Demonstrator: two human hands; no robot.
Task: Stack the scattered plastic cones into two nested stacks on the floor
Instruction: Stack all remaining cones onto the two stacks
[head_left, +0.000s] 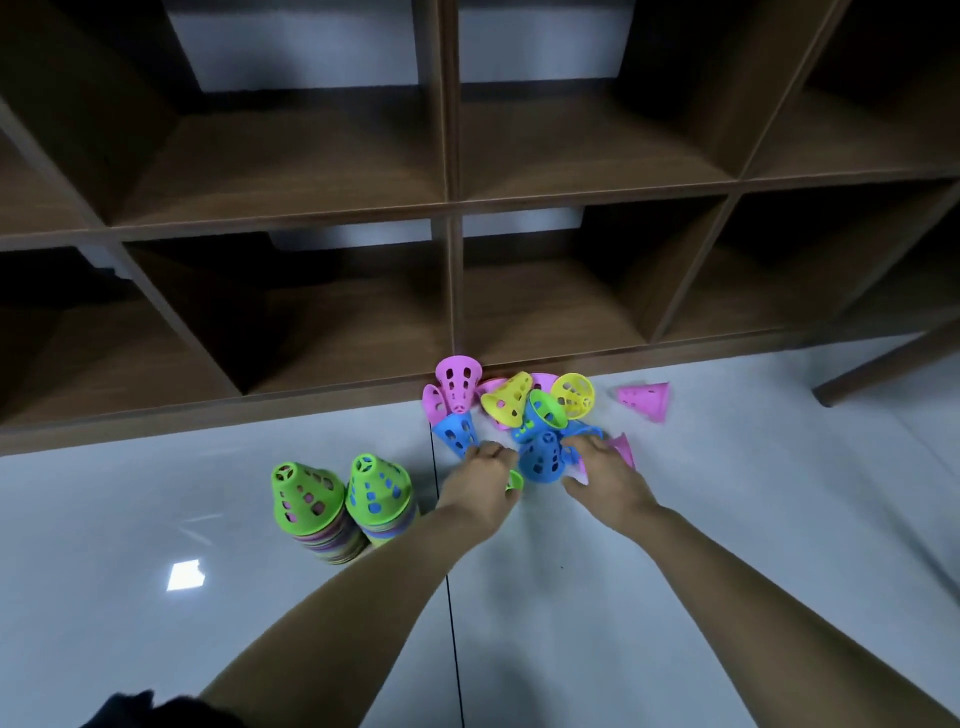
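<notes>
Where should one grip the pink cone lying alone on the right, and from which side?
Probably round its narrow end, from above: the pink cone lies on its side, narrow end pointing left, wide rim to the right, and nothing touches it.

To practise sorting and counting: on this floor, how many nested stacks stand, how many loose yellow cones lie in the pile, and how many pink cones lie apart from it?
Nested stacks: 2
Loose yellow cones: 2
Pink cones apart from the pile: 1
Total: 5
</notes>
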